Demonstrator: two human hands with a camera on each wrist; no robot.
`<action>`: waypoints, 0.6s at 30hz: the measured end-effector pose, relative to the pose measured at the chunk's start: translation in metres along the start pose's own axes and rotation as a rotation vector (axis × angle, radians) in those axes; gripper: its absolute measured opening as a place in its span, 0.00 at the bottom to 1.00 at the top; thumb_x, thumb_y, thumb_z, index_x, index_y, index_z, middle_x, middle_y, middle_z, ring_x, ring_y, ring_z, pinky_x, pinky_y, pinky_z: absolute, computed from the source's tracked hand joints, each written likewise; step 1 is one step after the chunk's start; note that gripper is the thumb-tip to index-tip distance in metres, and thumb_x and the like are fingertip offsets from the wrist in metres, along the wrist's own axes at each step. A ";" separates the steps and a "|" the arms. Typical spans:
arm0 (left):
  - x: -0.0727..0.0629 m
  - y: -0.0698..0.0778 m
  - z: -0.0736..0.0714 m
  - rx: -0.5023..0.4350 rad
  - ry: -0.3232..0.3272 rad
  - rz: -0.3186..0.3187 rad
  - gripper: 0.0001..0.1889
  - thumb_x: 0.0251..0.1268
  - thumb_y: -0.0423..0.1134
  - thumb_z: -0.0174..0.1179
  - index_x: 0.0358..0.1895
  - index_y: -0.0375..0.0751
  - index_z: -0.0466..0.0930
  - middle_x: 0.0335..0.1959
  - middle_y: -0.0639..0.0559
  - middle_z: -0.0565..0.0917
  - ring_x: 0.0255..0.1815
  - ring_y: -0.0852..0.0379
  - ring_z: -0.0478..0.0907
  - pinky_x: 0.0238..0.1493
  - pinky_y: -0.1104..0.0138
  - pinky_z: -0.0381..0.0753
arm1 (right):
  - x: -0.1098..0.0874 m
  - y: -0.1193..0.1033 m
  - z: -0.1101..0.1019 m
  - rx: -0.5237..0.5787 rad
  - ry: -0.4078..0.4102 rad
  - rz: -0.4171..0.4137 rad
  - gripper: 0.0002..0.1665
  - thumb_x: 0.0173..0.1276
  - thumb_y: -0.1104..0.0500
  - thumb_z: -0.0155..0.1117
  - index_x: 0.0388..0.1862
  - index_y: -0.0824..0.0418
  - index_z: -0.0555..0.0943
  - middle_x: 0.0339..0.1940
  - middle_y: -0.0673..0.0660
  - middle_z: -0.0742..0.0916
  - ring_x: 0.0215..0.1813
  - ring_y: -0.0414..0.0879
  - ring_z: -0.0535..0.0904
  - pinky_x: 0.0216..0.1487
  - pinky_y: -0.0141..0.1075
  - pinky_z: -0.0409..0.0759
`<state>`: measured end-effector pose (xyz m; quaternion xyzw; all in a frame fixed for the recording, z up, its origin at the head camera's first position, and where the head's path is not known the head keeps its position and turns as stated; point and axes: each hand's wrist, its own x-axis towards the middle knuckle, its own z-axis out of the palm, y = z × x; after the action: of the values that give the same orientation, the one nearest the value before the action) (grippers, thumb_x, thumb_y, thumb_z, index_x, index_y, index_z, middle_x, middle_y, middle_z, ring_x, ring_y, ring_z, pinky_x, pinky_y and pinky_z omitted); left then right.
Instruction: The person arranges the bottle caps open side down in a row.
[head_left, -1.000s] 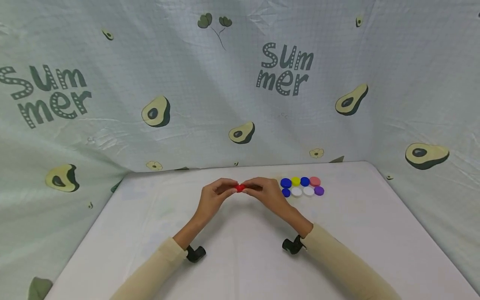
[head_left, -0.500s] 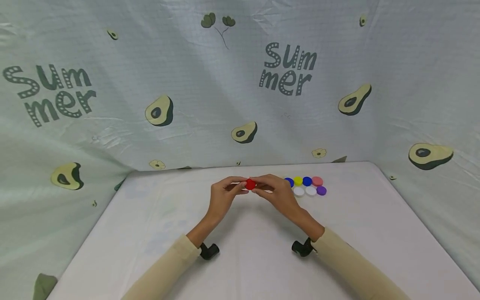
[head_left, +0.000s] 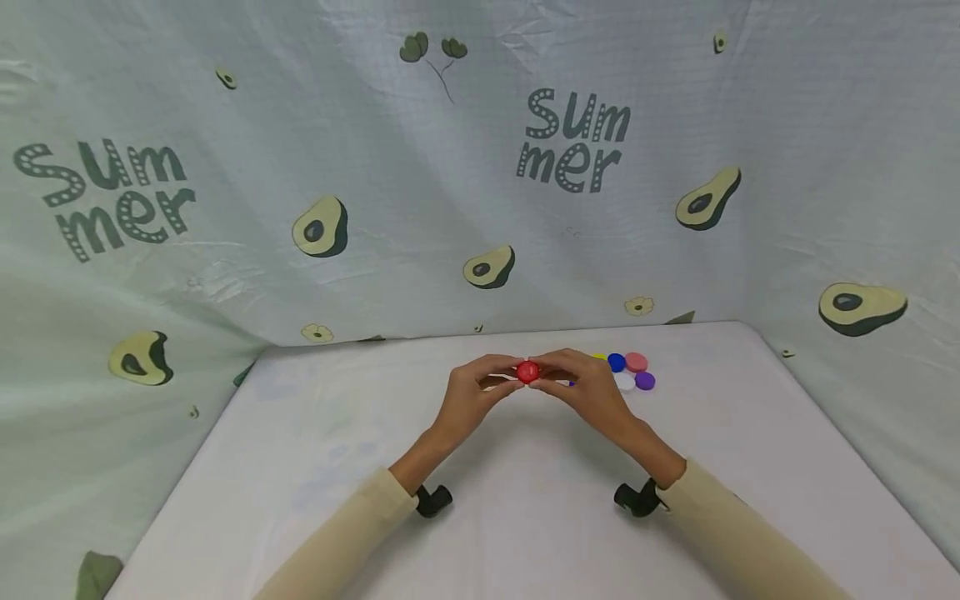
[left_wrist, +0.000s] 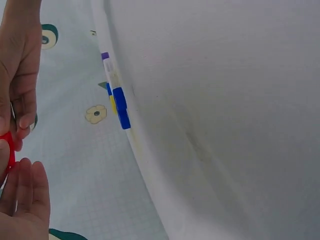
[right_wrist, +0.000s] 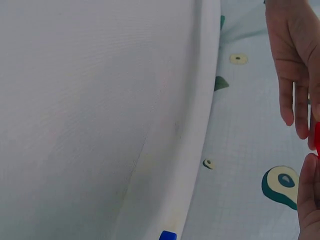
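Note:
A small round red bottle cap (head_left: 528, 372) is held between both hands above the far part of the table, its round face turned to the head camera. My left hand (head_left: 467, 398) pinches its left side with thumb and fingertips, and my right hand (head_left: 600, 402) pinches the right side. In the left wrist view the red cap (left_wrist: 11, 150) is partly covered by fingers at the left border. Only a sliver of the cap (right_wrist: 317, 137) shows at the right border of the right wrist view. Behind my right hand, other caps on the table are partly hidden.
Toward the back right of the white table (head_left: 360, 450) lie a blue cap (head_left: 617, 362), a pink cap (head_left: 636, 362), a white cap (head_left: 624, 382), a purple cap (head_left: 645, 381) and a partly covered yellow cap (head_left: 599, 356). A printed cloth (head_left: 420, 167) hangs behind the table.
Both hands have moved right together with the red cap, now covering more of the caps behind. The red cap has turned from nearly edge-on to showing its round face.

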<state>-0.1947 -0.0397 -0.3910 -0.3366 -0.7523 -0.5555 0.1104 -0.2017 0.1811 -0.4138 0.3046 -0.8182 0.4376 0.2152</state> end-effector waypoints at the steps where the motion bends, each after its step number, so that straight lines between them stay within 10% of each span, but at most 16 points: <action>1: 0.000 -0.005 0.002 0.014 -0.005 0.005 0.18 0.61 0.25 0.69 0.55 0.29 0.83 0.51 0.37 0.87 0.49 0.44 0.86 0.52 0.57 0.86 | -0.002 0.000 -0.002 -0.014 -0.016 0.019 0.24 0.60 0.65 0.77 0.56 0.59 0.86 0.49 0.53 0.89 0.47 0.44 0.88 0.49 0.33 0.86; 6: 0.003 -0.031 0.013 0.048 -0.049 0.025 0.18 0.62 0.33 0.71 0.56 0.37 0.85 0.51 0.47 0.88 0.49 0.50 0.86 0.51 0.63 0.86 | -0.008 0.002 -0.014 -0.072 -0.068 0.063 0.23 0.59 0.64 0.78 0.55 0.59 0.87 0.48 0.52 0.90 0.45 0.43 0.88 0.48 0.34 0.87; 18: 0.009 -0.030 0.033 0.052 -0.141 -0.140 0.17 0.60 0.34 0.73 0.53 0.37 0.88 0.48 0.47 0.89 0.47 0.51 0.87 0.48 0.70 0.86 | -0.024 0.010 -0.030 -0.033 -0.142 0.146 0.23 0.59 0.65 0.78 0.54 0.63 0.87 0.43 0.53 0.91 0.43 0.43 0.89 0.47 0.35 0.87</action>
<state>-0.2138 -0.0109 -0.4204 -0.3186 -0.7941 -0.5168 0.0268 -0.1882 0.2182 -0.4189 0.2710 -0.8583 0.4161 0.1293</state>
